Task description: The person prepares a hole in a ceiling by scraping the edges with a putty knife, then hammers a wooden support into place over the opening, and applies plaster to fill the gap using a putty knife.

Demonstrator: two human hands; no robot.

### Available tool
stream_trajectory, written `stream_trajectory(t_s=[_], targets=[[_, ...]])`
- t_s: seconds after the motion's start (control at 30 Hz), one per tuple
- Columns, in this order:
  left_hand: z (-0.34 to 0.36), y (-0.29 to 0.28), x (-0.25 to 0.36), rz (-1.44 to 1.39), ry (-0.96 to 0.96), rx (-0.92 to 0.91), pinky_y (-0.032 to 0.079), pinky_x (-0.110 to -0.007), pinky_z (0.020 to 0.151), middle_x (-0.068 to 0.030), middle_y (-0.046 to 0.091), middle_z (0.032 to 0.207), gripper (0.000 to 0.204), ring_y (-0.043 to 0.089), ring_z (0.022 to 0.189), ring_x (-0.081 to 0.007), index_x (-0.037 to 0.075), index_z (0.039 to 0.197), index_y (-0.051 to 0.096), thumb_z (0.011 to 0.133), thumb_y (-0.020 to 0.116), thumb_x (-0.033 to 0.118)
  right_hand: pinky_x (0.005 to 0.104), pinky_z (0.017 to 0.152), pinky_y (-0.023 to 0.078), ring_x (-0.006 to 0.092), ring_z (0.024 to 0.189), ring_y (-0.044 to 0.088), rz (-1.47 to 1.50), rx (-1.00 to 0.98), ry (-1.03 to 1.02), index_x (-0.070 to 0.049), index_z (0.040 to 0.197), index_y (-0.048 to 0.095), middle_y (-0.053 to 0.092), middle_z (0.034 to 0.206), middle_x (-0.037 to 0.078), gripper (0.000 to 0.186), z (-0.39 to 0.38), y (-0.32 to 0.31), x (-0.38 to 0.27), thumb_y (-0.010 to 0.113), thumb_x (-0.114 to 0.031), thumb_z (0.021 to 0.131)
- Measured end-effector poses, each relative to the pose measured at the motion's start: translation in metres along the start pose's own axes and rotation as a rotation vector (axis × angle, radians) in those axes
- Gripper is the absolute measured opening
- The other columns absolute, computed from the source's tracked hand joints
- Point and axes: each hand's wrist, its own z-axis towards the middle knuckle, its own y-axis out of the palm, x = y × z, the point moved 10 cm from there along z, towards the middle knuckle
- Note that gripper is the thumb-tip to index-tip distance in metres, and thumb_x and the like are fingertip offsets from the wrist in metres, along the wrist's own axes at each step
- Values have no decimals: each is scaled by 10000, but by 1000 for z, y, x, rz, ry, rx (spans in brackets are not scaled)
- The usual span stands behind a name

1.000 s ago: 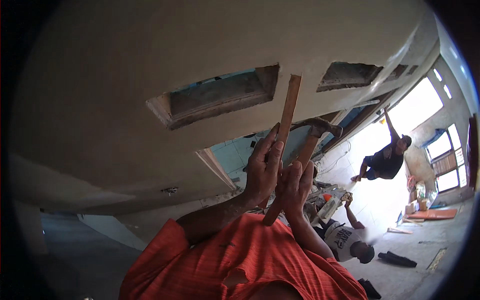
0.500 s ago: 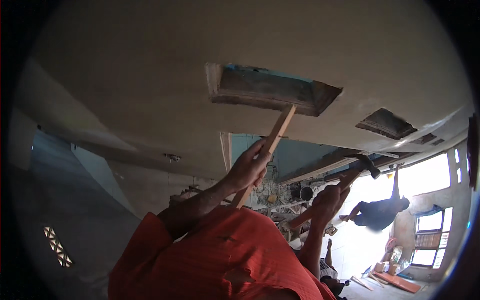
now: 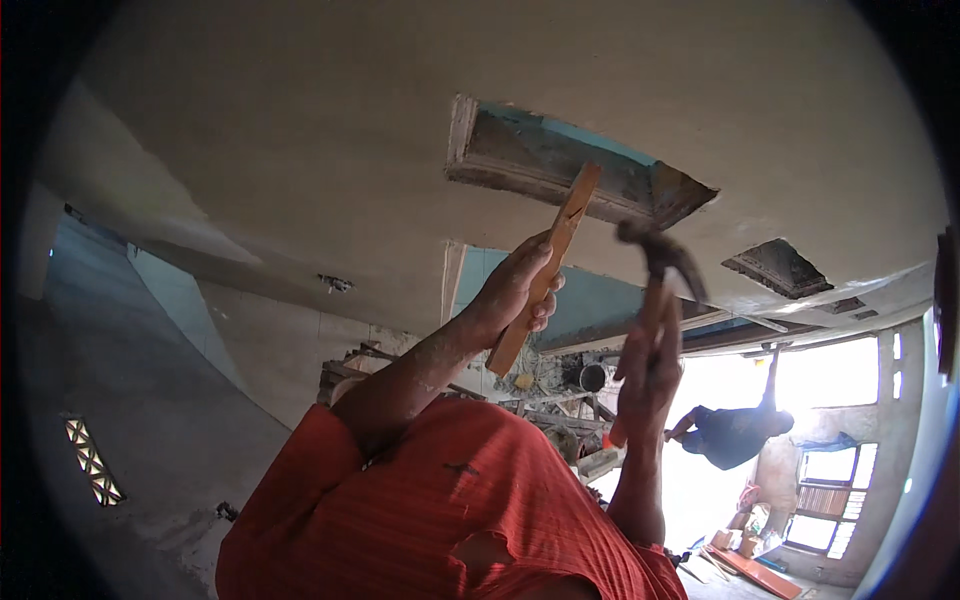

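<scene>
My left hand (image 3: pixel 518 287) has its fingers curled tightly around a wooden strip (image 3: pixel 566 234), whose upper end overlaps the lower edge of an opening (image 3: pixel 510 178) in the wall (image 3: pixel 350 150); contact I can't tell. My right hand (image 3: pixel 650 380) grips a hammer (image 3: pixel 661 262), head apart from the strip. The opening is already cut; the strip seems unfixed.

A red shirt (image 3: pixel 400 510) with fine ribbed lines fills the lower middle of the frame. It bears a small dark mark (image 3: pixel 462 468) and, lower down, a ragged tear (image 3: pixel 482 552). The left sleeve (image 3: pixel 305 460) is short; left hand (image 3: pixel 515 285) and right hand (image 3: pixel 650 378) are bare.
</scene>
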Motion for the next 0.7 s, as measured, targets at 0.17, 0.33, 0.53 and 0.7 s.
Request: stream_trajectory(t_s=[0.17, 0.33, 0.53, 0.7], targets=[[9, -19, -17, 125, -20, 50, 431, -249, 414, 1, 534, 873, 451, 479, 491, -62, 105, 1327, 482, 1108, 411, 493, 244, 441, 385, 66, 580, 452, 117, 265, -64, -60, 1649, 217, 630, 1388, 192, 633, 17, -31, -50, 471, -96, 1070], [12, -19, -12, 214, -16, 2, 433, -253, 412, 14, 507, 805, 513, 474, 484, -48, 53, 1257, 497, 1114, 349, 523, 410, 1043, 480, 325, 1374, 541, -185, -138, 123, -157, 1638, 306, 429, 1607, 194, 594, 52, 15, -16, 493, -224, 1078], [13, -13, -15, 188, -15, -5, 426, -253, 405, 12, 493, 800, 515, 455, 468, -49, 56, 1243, 496, 1114, 336, 529, 134, 490, 375, 5, 596, 429, 220, 521, 19, -115, 1639, 302, 636, 1322, 89, 606, 45, -59, -31, 472, -65, 1060], [13, -20, -19, 232, 7, 11, 419, -252, 397, 11, 489, 789, 525, 447, 459, -51, 55, 1239, 496, 1109, 352, 542, 324, 748, 559, 203, 908, 725, -282, -210, 140, -74, 1531, 459, 713, 1206, 123, 498, 49, 23, 15, 552, -236, 1069]])
